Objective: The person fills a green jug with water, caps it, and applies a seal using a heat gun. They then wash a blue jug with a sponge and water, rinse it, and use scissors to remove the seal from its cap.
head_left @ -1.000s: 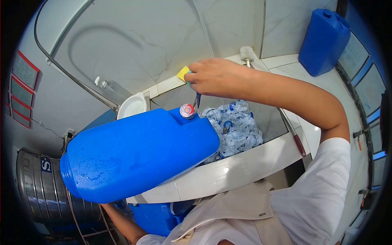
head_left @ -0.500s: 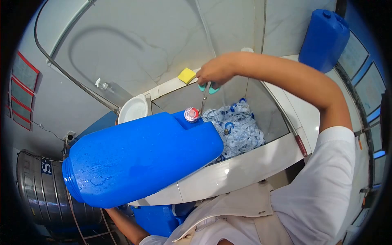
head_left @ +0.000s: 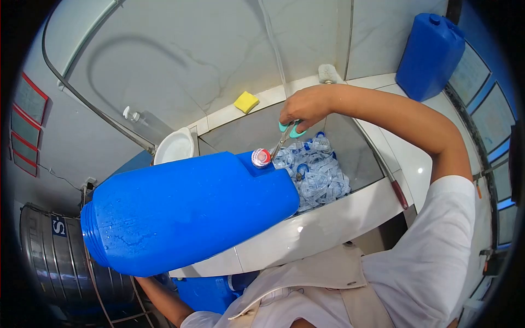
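Right grip (head_left: 306, 106), upper centre, is closed around teal-handled scissors (head_left: 280, 142), tips at the cap (head_left: 261, 158) of the blue jerrycan (head_left: 186, 213) lying across mid-frame; left grip is hidden beneath it.

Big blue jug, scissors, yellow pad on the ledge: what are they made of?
Blue jug: moulded plastic, semi-gloss, soft highlights, water beads on it. Scissors: bare metal blades, teal plastic-looking handles, held in the right hand. Yellow pad: likely foam sponge, matte, soft-edged.

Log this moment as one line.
right hand: grips teal-handled metal scissors | tips: at red-and-white round cap | large blue plastic jerrycan: tilted on white tiled basin rim
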The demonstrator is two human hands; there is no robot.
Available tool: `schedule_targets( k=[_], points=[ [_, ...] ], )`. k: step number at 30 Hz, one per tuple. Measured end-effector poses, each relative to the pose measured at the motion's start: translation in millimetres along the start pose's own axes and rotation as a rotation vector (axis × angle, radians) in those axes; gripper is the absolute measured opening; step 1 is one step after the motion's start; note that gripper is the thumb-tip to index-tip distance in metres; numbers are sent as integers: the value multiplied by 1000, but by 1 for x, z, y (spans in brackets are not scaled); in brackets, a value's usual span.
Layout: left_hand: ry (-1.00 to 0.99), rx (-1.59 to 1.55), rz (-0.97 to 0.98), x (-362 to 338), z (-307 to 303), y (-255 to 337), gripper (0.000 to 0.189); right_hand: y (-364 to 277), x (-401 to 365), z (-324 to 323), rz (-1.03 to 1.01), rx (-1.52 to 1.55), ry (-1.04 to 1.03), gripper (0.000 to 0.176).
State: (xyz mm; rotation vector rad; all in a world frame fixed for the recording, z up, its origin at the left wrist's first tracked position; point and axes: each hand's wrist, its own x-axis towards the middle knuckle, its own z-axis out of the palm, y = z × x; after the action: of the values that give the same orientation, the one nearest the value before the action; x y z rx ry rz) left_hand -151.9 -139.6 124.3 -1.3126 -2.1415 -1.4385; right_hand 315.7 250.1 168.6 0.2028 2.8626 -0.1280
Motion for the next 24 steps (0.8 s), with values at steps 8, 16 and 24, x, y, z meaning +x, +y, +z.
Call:
schedule_targets(
  k=[8, 16, 24],
  points=[
    [-1, 1, 20, 4, 0, -1, 42, -4, 29, -24, -308, -374, 187, 25],
    [-1, 2, 22, 4, -3, -2, 41, -4, 2, -3, -246, -244, 249, 22],
    [-10, -11, 44, 8, -1, -4, 40, -4, 34, -26, -380, -455, 205, 18]
  ],
)
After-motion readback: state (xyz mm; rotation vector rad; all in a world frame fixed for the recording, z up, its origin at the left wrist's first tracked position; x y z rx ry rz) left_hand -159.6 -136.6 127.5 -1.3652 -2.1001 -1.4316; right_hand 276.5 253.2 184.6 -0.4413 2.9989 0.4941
